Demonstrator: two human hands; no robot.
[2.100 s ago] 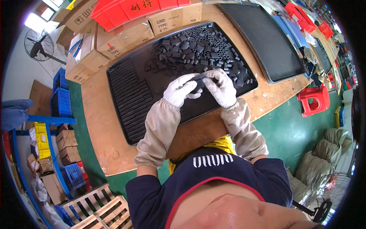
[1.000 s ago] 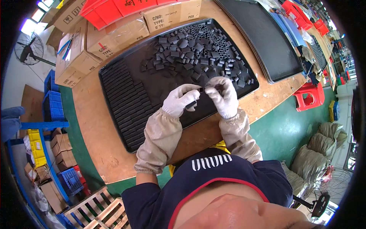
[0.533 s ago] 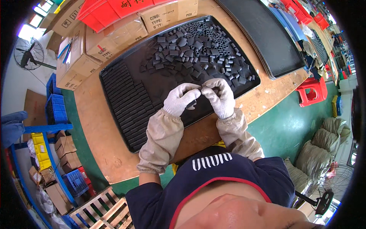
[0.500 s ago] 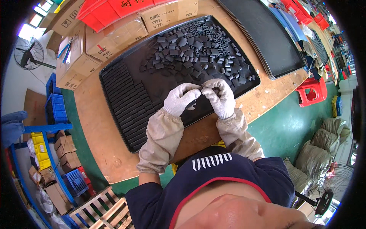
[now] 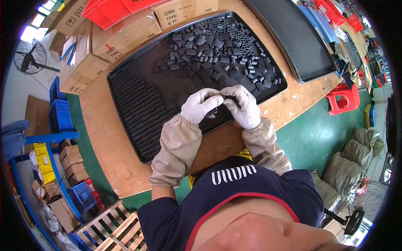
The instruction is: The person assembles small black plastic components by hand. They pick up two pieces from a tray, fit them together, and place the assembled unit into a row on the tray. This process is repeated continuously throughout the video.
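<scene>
My left hand (image 5: 201, 105) and my right hand (image 5: 243, 108), both in white knit gloves, meet fingertip to fingertip above the near edge of a large black tray (image 5: 130, 144). A small black piece (image 5: 212, 113) shows under the curled fingers of my left hand, which are closed on it. The thumb and fingers of my right hand are pinched together; what lies between them is hidden. Beyond my hands, loose black tubes and flat squares (image 5: 209, 52) are heaped in the tray. Neat rows of narrow black pieces (image 5: 138, 102) fill its left side.
Cardboard boxes (image 5: 125, 35) and a red bin (image 5: 111, 12) border the tray at the far left. Another shallow black tray (image 5: 297, 39) lies on the wooden table (image 5: 100, 154) to the right. A red stool (image 5: 343, 100) stands on the green floor past the table.
My hands stay together over the tray, and the right fingers have shifted slightly against the left fingertips. The whole view has moved a little.
</scene>
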